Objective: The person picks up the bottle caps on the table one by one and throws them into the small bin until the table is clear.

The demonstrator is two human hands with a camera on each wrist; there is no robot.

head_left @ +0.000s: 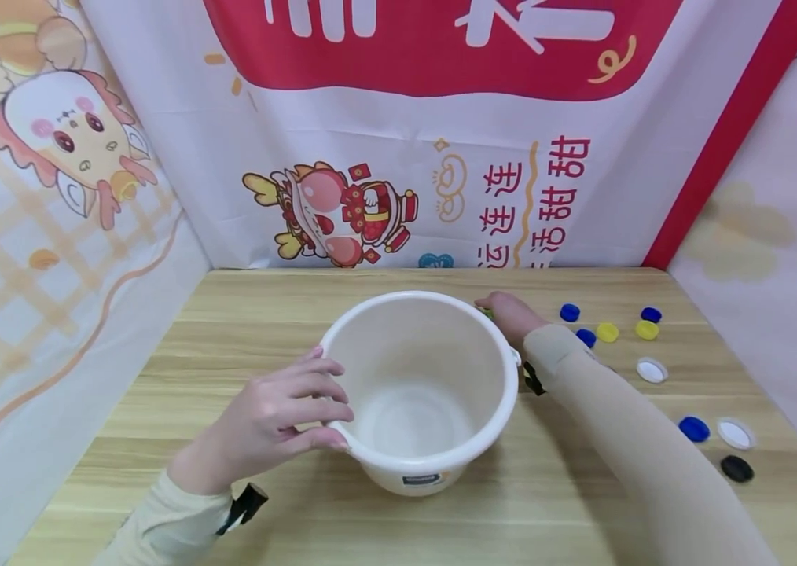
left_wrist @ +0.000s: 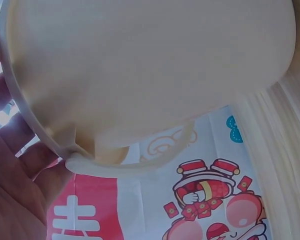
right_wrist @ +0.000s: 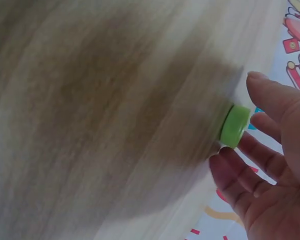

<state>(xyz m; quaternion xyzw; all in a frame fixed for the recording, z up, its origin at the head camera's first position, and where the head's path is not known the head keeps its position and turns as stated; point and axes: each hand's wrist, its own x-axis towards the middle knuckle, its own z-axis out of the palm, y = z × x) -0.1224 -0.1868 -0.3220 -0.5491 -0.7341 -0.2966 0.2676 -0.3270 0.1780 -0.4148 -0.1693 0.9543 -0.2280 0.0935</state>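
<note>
A white plastic bucket stands upright on the wooden table, its inside bare. My left hand grips its rim at the left, fingers over the edge and thumb toward the front. In the left wrist view the fingers wrap the rim near the bucket's handle. Behind the bucket's right side, my right hand reaches down to a green bottle cap on the table. Its fingertips lie close around the cap, while the thumb stands apart from it.
Several caps lie on the table's right side, among them a blue cap, a yellow cap, a white cap and a black cap. Printed cloth hangs along the table's back edge and both sides.
</note>
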